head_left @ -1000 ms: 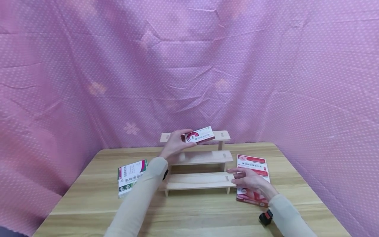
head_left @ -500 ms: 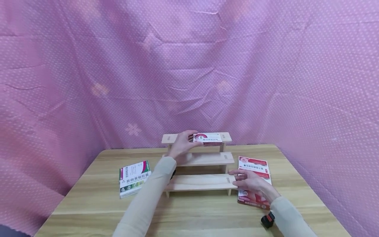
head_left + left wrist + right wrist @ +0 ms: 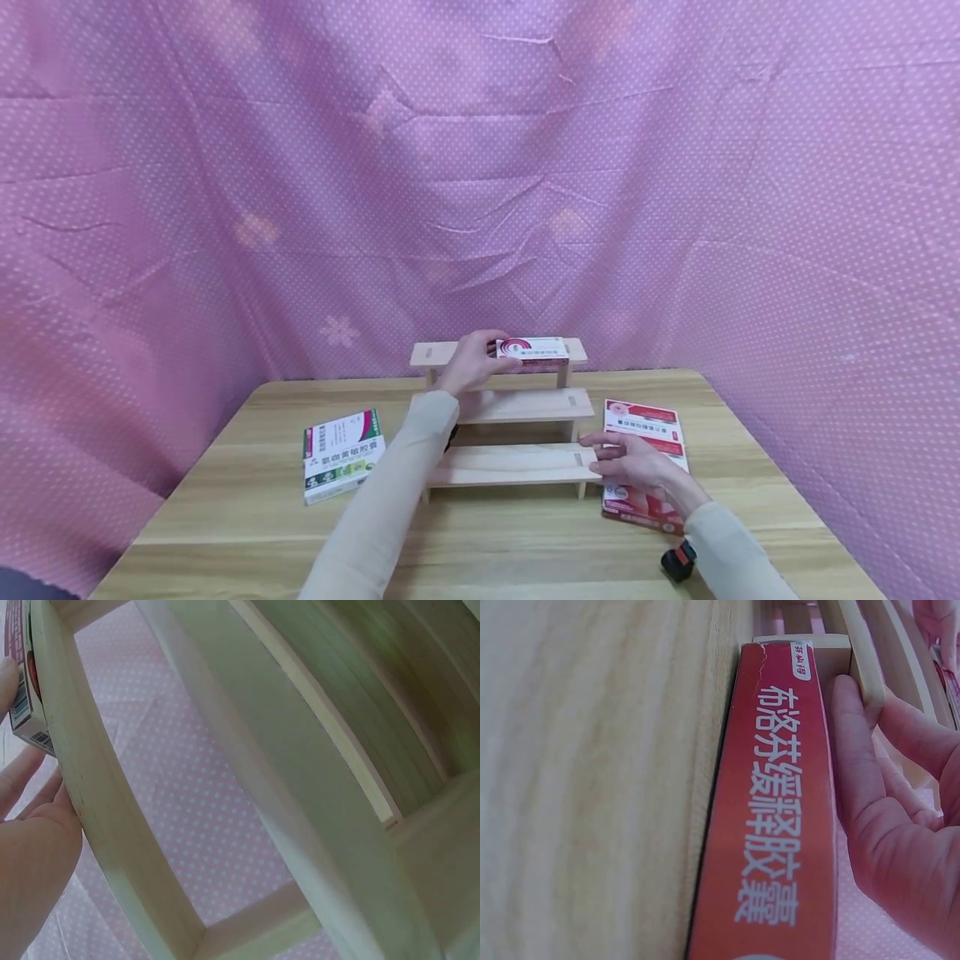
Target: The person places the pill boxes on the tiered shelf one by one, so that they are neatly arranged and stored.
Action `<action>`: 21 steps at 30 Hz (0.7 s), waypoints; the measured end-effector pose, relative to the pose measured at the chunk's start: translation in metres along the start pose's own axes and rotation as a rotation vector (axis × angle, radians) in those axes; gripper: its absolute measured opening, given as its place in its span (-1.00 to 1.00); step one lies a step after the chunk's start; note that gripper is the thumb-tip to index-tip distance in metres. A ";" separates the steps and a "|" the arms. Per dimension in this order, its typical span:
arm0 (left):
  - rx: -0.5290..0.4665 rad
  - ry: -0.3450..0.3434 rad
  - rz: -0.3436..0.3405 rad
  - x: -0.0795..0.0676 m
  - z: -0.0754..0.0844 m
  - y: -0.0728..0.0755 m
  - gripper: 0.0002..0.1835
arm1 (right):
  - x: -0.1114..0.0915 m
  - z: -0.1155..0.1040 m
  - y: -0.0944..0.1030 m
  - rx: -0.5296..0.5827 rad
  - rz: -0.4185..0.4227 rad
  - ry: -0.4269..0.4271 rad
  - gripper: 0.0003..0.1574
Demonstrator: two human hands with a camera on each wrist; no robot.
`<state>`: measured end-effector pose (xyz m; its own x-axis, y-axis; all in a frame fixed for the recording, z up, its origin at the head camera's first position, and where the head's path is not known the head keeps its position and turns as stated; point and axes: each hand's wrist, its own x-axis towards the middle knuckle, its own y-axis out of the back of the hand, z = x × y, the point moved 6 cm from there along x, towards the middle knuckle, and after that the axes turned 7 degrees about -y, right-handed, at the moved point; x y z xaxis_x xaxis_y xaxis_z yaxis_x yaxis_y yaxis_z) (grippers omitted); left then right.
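A three-step wooden display rack (image 3: 510,463) stands at the middle of the table. On the right part of its top step lies a white medicine box (image 3: 534,350) with a red ring design. My left hand (image 3: 472,362) grips that box by its left end, thumb in front and fingers behind; the left wrist view shows the same box (image 3: 25,701) at the edge of the step. My right hand (image 3: 637,467) holds the right end of the lowest step; in the right wrist view its fingers (image 3: 859,761) lie around the board's end.
Overlapping red and white medicine boxes (image 3: 645,417) lie right of the rack, partly under my right hand. Two more, one green and white (image 3: 343,467), overlap on the left. A pink dotted cloth (image 3: 480,167) hangs behind the table (image 3: 525,558).
My left hand has lowered the tilted medicine box onto the top step and shifted it slightly right, so it lies flat. My right hand keeps its place at the lowest step.
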<state>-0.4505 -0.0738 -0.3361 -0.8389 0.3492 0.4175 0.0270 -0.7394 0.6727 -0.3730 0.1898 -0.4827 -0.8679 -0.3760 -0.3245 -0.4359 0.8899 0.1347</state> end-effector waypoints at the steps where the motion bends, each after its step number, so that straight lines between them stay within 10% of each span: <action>1: -0.010 0.000 -0.003 0.002 0.000 -0.001 -0.48 | 0.000 0.000 0.000 0.002 -0.002 0.001 -0.31; 21: -0.035 0.056 0.011 0.012 0.001 -0.011 -0.50 | -0.004 -0.002 -0.001 -0.009 0.030 -0.021 -0.33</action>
<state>-0.4601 -0.0609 -0.3378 -0.8680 0.3088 0.3889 0.0180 -0.7632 0.6459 -0.3696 0.1896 -0.4799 -0.8754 -0.3435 -0.3400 -0.4119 0.8983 0.1528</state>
